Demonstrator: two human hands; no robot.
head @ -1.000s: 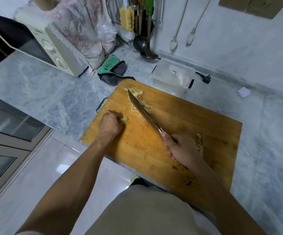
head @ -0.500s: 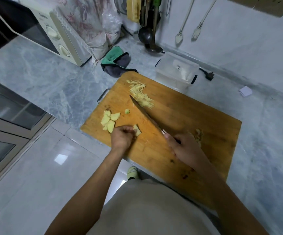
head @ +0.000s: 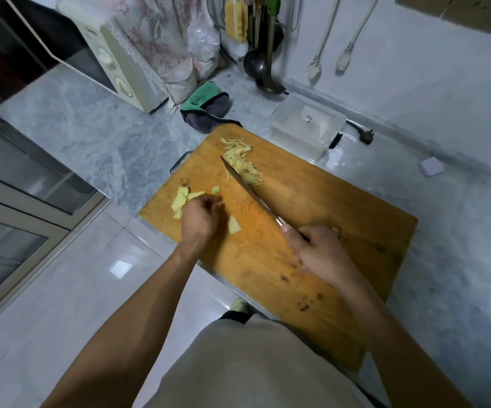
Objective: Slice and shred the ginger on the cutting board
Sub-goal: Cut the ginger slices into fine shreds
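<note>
A wooden cutting board [head: 312, 201] lies on the marble counter. Shredded ginger [head: 241, 164] is piled at its far corner. Several flat ginger slices [head: 181, 201] lie near the left edge, and my left hand [head: 200, 217] sits on their right side with fingers curled down onto them; the fingertips are blurred. One slice [head: 234, 225] lies loose just right of that hand, and a small pale bit [head: 216, 189] lies beyond it. My right hand [head: 318, 250] grips the handle of a knife [head: 247, 188], whose blade points away toward the shreds.
A clear plastic box [head: 306, 125] stands just beyond the board, with a green and grey cloth [head: 209, 108] to its left. A microwave [head: 111, 66] and hanging ladles [head: 256, 63] are at the back. The counter edge drops to the floor on the left.
My left hand carried one slice toward the near middle of the board, left it there, and moved back onto the slices. The knife hand barely shifted.
</note>
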